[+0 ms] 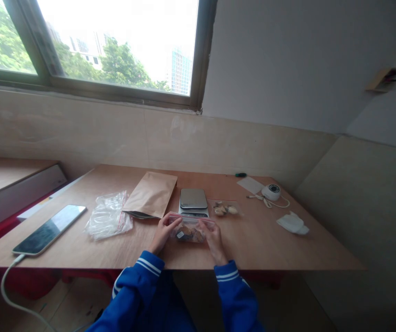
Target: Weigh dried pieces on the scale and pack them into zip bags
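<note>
Between my two hands is a clear zip bag [191,234] with a red seal strip along its top. Brownish pieces and a small white packet show inside it. My left hand [164,232] grips the bag's upper left corner, thumb along the strip. At the upper right corner my right hand [214,237] pinches the same strip. Just beyond the bag sits a small kitchen scale [193,199] with a metal plate, its display partly covered by the bag's top. A second zip bag [226,208] with pale and brown pieces lies right of the scale.
A brown paper pouch [152,193] lies left of the scale, beside a pile of clear plastic bags [110,216]. A phone [50,229] with a white cable rests at the left. To the right are a white round device [271,192], a paper sheet [251,185] and a crumpled white tissue [292,223].
</note>
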A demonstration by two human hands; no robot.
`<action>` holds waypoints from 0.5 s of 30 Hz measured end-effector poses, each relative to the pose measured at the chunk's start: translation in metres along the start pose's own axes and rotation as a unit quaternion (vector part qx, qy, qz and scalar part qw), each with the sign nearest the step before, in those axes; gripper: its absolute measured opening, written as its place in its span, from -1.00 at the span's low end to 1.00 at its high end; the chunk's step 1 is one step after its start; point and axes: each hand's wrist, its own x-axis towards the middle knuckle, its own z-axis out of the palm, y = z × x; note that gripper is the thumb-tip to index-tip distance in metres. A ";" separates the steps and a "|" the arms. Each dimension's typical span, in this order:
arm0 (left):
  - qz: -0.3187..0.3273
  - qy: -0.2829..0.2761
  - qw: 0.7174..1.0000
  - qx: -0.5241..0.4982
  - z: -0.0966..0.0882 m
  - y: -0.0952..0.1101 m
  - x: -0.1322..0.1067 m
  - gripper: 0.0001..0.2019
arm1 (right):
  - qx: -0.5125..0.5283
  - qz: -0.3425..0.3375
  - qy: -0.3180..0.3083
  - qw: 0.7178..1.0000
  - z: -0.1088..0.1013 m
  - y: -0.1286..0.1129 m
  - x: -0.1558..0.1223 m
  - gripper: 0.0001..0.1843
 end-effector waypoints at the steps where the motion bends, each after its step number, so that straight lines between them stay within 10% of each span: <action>1: 0.001 -0.001 1.000 0.004 0.000 0.000 0.000 -0.75 | 0.002 -0.003 -0.003 1.000 0.000 0.000 0.000 -0.65; 15: -0.011 -0.009 1.000 0.009 0.000 0.003 -0.002 -0.75 | 0.004 -0.018 -0.015 1.000 0.001 -0.003 -0.005 -0.70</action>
